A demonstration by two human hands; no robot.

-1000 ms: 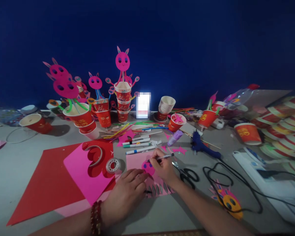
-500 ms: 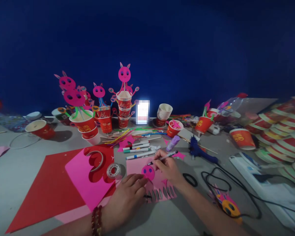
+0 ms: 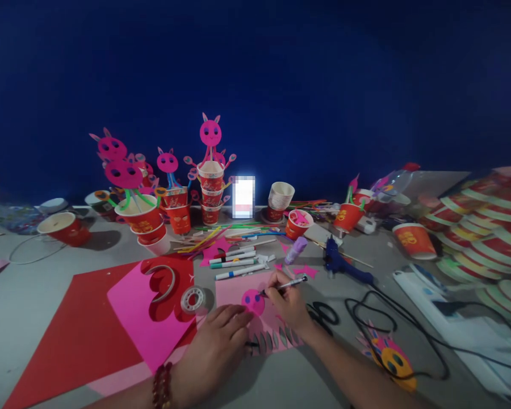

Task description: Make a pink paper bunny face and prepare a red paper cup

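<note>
My right hand [image 3: 288, 305] is closed round a marker [image 3: 297, 282] whose dark tip points left. That tip is at the right eye of a small magenta paper circle [image 3: 251, 309] with two purple eye spots. My left hand [image 3: 219, 341] lies flat, palm down, its fingertips at the circle's lower left edge. Beneath the circle is a light pink sheet [image 3: 227, 287] with leaf-shaped holes cut along its near edge. Black-handled scissors [image 3: 327, 312] lie beside my right wrist, partly hidden by it.
Several markers [image 3: 239, 272], a roll of tape [image 3: 193, 299] and a purple glue stick [image 3: 296, 250] surround the sheet. Right of them are a blue glue gun [image 3: 338, 261] and its cord. Red card [image 3: 68, 329] covers the left; paper-cup figures [image 3: 140, 213] stand behind.
My right hand and the marker have come down slightly, from the circle's upper edge to its right eye. More of the scissors shows. The whole view has shifted a little.
</note>
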